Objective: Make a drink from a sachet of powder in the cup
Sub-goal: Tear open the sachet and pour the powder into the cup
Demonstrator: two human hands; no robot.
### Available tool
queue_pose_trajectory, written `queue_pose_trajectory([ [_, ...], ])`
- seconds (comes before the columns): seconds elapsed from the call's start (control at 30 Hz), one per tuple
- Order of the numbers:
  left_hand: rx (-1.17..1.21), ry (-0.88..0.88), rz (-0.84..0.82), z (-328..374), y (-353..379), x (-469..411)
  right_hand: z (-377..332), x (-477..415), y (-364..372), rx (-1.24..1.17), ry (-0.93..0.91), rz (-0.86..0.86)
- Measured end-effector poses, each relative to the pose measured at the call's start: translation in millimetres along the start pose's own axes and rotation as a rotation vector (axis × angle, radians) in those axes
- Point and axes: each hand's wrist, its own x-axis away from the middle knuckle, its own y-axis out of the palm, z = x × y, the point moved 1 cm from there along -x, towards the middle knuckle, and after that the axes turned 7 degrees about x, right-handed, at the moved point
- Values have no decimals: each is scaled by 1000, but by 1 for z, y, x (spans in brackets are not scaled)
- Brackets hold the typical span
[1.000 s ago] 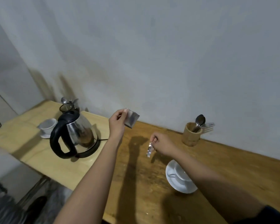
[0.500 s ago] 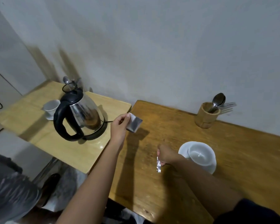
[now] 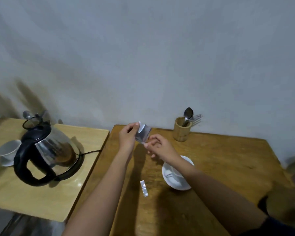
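Head view: the silver sachet (image 3: pixel 142 133) is held above the dark wooden table (image 3: pixel 228 160), pinched by the left hand (image 3: pixel 127 137) at its top and the right hand (image 3: pixel 160 147) at its lower corner; no print is readable. A torn strip (image 3: pixel 144 188) lies beside the white cup (image 3: pixel 173 174).

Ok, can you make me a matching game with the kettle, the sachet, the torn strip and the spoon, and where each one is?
Things:
1. kettle
2. sachet
3. torn strip
4. spoon

Places:
A. lying flat on the dark table, left of the cup
B. standing in the wooden holder by the wall
C. on the light table, at the left
D. held up between both hands

Pairs: 1-C, 2-D, 3-A, 4-B
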Motion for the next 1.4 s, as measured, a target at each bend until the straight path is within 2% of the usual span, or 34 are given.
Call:
queue_pose_trajectory([
  [0.2, 130, -47, -180, 0, 70, 22, -2, 29, -49, -77, -91, 244],
  [0.37, -22, 3, -322, -9, 95, 41, 22, 57, -85, -152, -24, 461],
  [0.5, -184, 4, -509, -28, 98, 47, 39, 68, -102, -391, 74, 578],
  [0.57, -302, -24, -609, -37, 98, 47, 44, 73, -105, -415, 120, 558],
  [0.67, -437, -63, -736, -48, 101, 43, 56, 79, -106, -300, 170, 492],
  [0.8, -800, 87, -879, -57, 108, 39, 71, 81, -103, -104, 240, 446],
  [0.9, -961, 206, -912, -64, 112, 39, 75, 76, -103, 104, 258, 417],
  [1.07, -982, 187, -890, -78, 105, 35, 65, 64, -104, 595, 175, 238],
  [1.2, -966, 138, -865, -86, 95, 33, 53, 55, -102, 807, 127, 83],
  [1.4, -859, 38, -810, -93, 82, 40, 38, 45, -99, 993, 18, -33],
])
